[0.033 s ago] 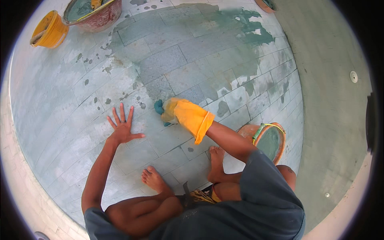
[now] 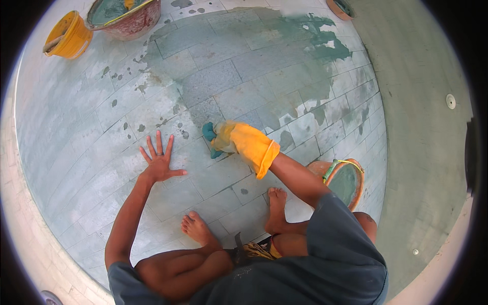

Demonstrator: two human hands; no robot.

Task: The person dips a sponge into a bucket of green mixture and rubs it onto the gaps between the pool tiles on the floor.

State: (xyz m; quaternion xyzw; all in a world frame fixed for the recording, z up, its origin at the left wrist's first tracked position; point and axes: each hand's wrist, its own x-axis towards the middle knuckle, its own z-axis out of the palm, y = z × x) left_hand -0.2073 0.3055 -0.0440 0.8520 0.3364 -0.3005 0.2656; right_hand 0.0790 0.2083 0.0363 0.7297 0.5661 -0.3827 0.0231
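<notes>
Green sponge (image 2: 209,136) in gloved right hand (image 2: 239,142)

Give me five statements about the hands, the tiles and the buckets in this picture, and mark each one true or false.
1. The right hand wears a yellow glove. True.
2. The left hand holds a trowel. False: it lies flat and bare on the tiled floor, fingers spread.
3. The right hand presses a teal sponge against the tiles. True.
4. The yellow bucket stands beside the person's right knee. False: it stands far off at the upper left; an orange tub is by the knee.
5. The person wears shoes. False: both feet are bare.
</notes>
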